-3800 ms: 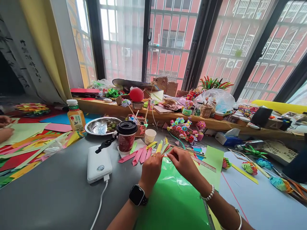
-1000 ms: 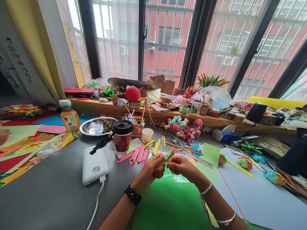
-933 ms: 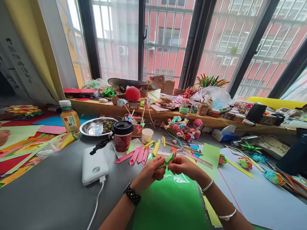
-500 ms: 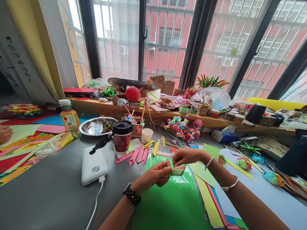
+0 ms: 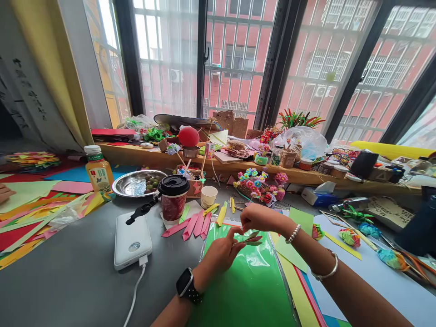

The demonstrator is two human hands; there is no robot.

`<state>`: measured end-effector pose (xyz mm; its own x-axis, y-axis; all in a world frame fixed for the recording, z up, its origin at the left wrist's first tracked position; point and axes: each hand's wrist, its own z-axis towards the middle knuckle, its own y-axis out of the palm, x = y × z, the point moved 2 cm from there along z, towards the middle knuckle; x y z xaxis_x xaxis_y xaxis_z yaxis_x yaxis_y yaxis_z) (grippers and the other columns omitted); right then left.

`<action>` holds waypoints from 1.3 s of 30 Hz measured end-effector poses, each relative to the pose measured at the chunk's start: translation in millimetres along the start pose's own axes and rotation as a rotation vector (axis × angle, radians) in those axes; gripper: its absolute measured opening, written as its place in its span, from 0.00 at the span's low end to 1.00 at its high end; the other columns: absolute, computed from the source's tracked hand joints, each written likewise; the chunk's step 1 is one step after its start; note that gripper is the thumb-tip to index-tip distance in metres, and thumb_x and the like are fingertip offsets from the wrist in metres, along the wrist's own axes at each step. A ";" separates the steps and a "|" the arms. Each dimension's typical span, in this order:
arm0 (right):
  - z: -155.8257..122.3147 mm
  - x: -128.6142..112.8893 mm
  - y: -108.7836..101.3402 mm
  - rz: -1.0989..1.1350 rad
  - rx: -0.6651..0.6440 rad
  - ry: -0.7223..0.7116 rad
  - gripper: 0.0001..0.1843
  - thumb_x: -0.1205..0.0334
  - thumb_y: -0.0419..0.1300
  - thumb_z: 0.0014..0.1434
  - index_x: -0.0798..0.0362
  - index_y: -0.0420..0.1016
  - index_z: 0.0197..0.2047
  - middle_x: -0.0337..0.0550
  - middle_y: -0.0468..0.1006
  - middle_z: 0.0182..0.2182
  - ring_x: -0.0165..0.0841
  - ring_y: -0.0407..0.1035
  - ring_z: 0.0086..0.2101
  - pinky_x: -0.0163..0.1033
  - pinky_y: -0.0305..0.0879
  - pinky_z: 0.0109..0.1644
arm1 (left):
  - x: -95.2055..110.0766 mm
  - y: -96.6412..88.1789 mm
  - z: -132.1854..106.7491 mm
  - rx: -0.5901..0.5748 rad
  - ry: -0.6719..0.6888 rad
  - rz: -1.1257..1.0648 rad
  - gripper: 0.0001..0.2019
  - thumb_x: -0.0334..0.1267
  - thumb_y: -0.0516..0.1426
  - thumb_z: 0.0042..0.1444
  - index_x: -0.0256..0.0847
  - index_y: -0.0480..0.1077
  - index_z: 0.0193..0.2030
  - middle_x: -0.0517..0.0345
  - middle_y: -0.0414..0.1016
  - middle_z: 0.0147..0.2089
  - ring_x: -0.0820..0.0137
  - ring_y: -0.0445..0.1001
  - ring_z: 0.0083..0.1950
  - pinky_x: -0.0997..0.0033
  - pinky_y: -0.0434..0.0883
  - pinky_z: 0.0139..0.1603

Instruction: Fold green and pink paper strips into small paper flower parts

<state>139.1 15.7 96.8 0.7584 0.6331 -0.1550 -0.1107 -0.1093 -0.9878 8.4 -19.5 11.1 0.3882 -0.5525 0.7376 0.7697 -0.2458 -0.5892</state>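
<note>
My left hand (image 5: 220, 255) is closed, pinching a small bunch of folded paper pieces (image 5: 252, 239) in green and pinkish tones, their pointed ends fanned to the right. Just above it, my right hand (image 5: 255, 219) is bent down with its fingertips pinched together near the left fingertips; whatever lies between them is too small or hidden to name. Both hands are over a glossy green sheet (image 5: 241, 290). Beyond them, to the left, lie several pink folded paper strips (image 5: 193, 225) and a yellow folded strip (image 5: 222, 213).
A lidded coffee cup (image 5: 173, 200), a paper cup (image 5: 209, 196) and a white power bank (image 5: 132, 240) with a cable stand left of the hands. Coloured paper sheets (image 5: 299, 290) lie at right. Another person's hand (image 5: 5, 193) rests on papers at far left.
My left hand has turned, so the paper pieces now show edge-on and fanned. My right hand has lifted slightly and moved left, off the pieces.
</note>
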 end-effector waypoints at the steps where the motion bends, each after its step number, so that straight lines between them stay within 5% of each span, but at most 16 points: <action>1: -0.3 -0.9 -0.3 -0.014 0.034 0.025 0.04 0.71 0.62 0.44 0.55 0.77 0.23 0.40 0.75 0.19 0.27 0.62 0.21 0.31 0.50 0.23 | -0.7 -0.3 0.1 0.020 -0.012 0.012 0.12 0.43 0.45 0.56 0.42 0.58 0.45 0.66 0.62 0.19 0.73 0.60 0.20 0.76 0.54 0.24; 9: 2.3 -16.7 0.7 -0.242 0.075 0.088 0.02 0.70 0.62 0.45 0.57 0.77 0.24 0.49 0.75 0.23 0.35 0.69 0.26 0.33 0.55 0.25 | -9.1 1.3 2.6 0.072 -0.016 0.195 0.11 0.42 0.45 0.57 0.43 0.62 0.43 0.61 0.67 0.21 0.68 0.67 0.23 0.75 0.56 0.24; 16: -6.1 -41.0 -1.8 -0.385 0.079 0.018 0.09 0.81 0.56 0.45 0.60 0.74 0.26 0.51 0.74 0.26 0.35 0.69 0.26 0.34 0.58 0.25 | -15.5 5.0 4.6 0.169 0.042 0.261 0.07 0.39 0.46 0.56 0.42 0.62 0.36 0.57 0.69 0.22 0.69 0.66 0.21 0.74 0.51 0.21; 22: -13.4 -57.3 2.4 -0.245 0.163 0.158 0.13 0.83 0.50 0.48 0.60 0.71 0.28 0.51 0.73 0.28 0.36 0.68 0.29 0.36 0.60 0.29 | -13.3 -2.0 5.6 0.359 -0.029 0.206 0.03 0.36 0.50 0.53 0.42 0.62 0.33 0.61 0.61 0.18 0.71 0.59 0.18 0.75 0.46 0.21; 27: -19.9 -57.2 26.3 -0.046 0.409 0.322 0.12 0.78 0.47 0.54 0.57 0.68 0.31 0.48 0.72 0.31 0.35 0.67 0.30 0.36 0.61 0.32 | -14.2 -7.7 6.5 0.503 -0.104 0.180 0.05 0.38 0.50 0.53 0.42 0.61 0.28 0.63 0.55 0.15 0.71 0.57 0.17 0.74 0.44 0.20; 33: -28.4 -54.8 47.4 0.286 0.641 0.365 0.09 0.71 0.48 0.57 0.54 0.65 0.29 0.45 0.71 0.28 0.35 0.66 0.28 0.37 0.59 0.32 | -14.3 -9.8 4.8 0.524 -0.173 0.233 0.05 0.38 0.48 0.55 0.42 0.61 0.31 0.59 0.63 0.18 0.68 0.64 0.19 0.74 0.48 0.20; 39: -31.7 -44.0 52.9 0.602 0.716 0.371 0.08 0.63 0.51 0.56 0.54 0.68 0.28 0.44 0.72 0.26 0.35 0.65 0.27 0.36 0.58 0.31 | -10.8 -9.9 3.9 0.493 -0.145 0.281 0.06 0.38 0.46 0.56 0.42 0.60 0.34 0.56 0.69 0.22 0.64 0.69 0.23 0.74 0.53 0.21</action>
<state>120.2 -42.3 51.8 0.5874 0.3319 -0.7381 -0.8093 0.2314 -0.5400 -1.4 -8.0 10.2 0.6502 -0.4198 0.6333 0.7587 0.3133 -0.5712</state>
